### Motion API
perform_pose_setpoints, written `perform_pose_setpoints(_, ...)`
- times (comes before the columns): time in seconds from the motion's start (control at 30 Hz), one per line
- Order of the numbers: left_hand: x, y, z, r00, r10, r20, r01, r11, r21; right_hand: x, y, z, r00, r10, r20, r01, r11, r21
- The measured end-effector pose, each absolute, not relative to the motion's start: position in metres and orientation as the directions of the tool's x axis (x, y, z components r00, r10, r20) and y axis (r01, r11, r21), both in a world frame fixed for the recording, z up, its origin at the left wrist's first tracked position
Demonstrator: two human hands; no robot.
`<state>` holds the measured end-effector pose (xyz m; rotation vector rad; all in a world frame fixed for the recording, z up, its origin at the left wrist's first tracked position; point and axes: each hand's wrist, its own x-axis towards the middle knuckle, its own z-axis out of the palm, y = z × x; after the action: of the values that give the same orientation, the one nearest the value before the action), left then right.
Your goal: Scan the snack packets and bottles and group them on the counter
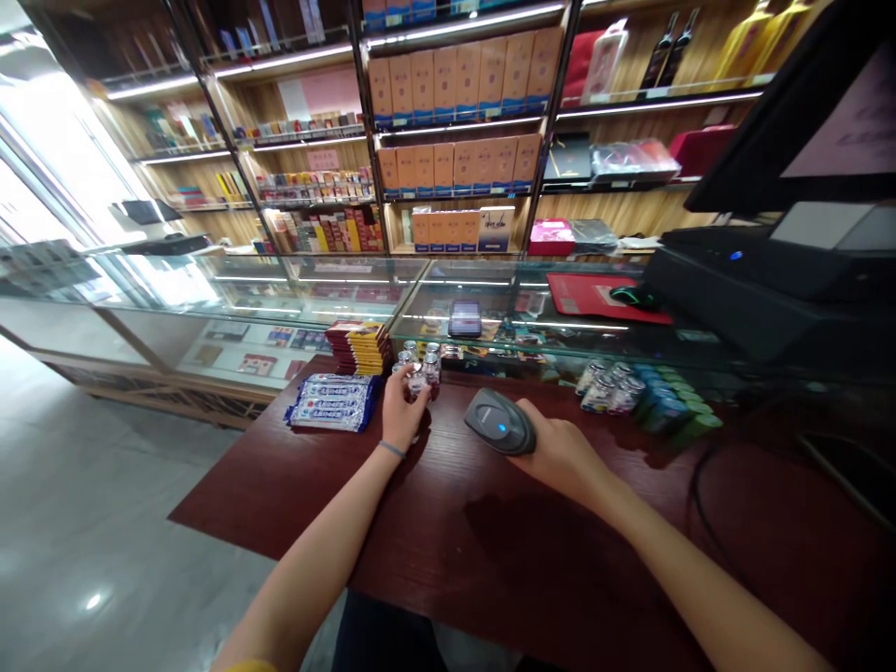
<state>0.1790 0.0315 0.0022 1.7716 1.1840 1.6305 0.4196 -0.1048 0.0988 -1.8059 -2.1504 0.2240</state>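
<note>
My right hand (556, 448) grips a dark grey barcode scanner (496, 425), its small blue light lit, above the counter. My left hand (401, 415) has its fingers curled around a small can (418, 383) at the near side of a cluster of silver-topped cans (432, 359). Part of that can is hidden by the fingers. Left of this hand lie several blue-and-white packets (332, 401) side by side. A stack of red and yellow packs (357, 347) rises behind them.
On the dark red wooden counter (420, 523), more small cans (609, 387) and green-topped cans (676, 401) stand to the right. Beyond is a glass display case (315, 280), with a red mouse pad (595, 297) on its top. A black monitor (791, 112) looms at right; a cable (694, 495) crosses the counter.
</note>
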Motion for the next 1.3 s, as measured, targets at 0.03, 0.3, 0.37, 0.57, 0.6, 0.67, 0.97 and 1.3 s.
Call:
perform_pose_setpoints(0.03, 0.179, 0.032, 0.001, -0.054, 0.820, 0.570, 0.318, -0.527, 0.788, 0.420, -0.105, 0.100, -0.143, 0.979, 0.143, 0.928, 0.183, -0.326)
perform_pose_setpoints(0.3, 0.182, 0.037, -0.006, 0.026, 0.848, 0.529, 0.410, -0.492, 0.768, 0.420, -0.105, 0.104, -0.139, 0.981, 0.135, 0.925, 0.178, -0.336)
perform_pose_setpoints(0.37, 0.183, 0.040, -0.008, 0.030, 0.850, 0.526, 0.409, -0.490, 0.769, 0.421, -0.105, 0.103, -0.141, 0.980, 0.141, 0.927, 0.181, -0.329)
perform_pose_setpoints(0.57, 0.183, 0.043, -0.011, 0.061, 0.849, 0.525, 0.430, -0.497, 0.753, 0.422, -0.104, 0.100, -0.139, 0.981, 0.138, 0.932, 0.177, -0.316)
perform_pose_setpoints(0.6, 0.183, 0.043, -0.011, 0.070, 0.847, 0.527, 0.445, -0.500, 0.743, 0.422, -0.104, 0.100, -0.138, 0.982, 0.131, 0.934, 0.173, -0.314)
perform_pose_setpoints(0.67, 0.184, 0.043, -0.011, 0.085, 0.841, 0.534, 0.479, -0.505, 0.719, 0.422, -0.104, 0.100, -0.133, 0.984, 0.117, 0.936, 0.164, -0.312)
perform_pose_setpoints(0.97, 0.187, 0.045, -0.010, 0.101, 0.841, 0.531, 0.548, -0.493, 0.676, 0.422, -0.103, 0.101, -0.130, 0.984, 0.121, 0.932, 0.163, -0.324)
perform_pose_setpoints(1.3, 0.186, 0.044, -0.011, 0.121, 0.791, 0.600, 0.519, -0.566, 0.640, 0.424, -0.105, 0.107, -0.114, 0.988, 0.101, 0.932, 0.142, -0.333)
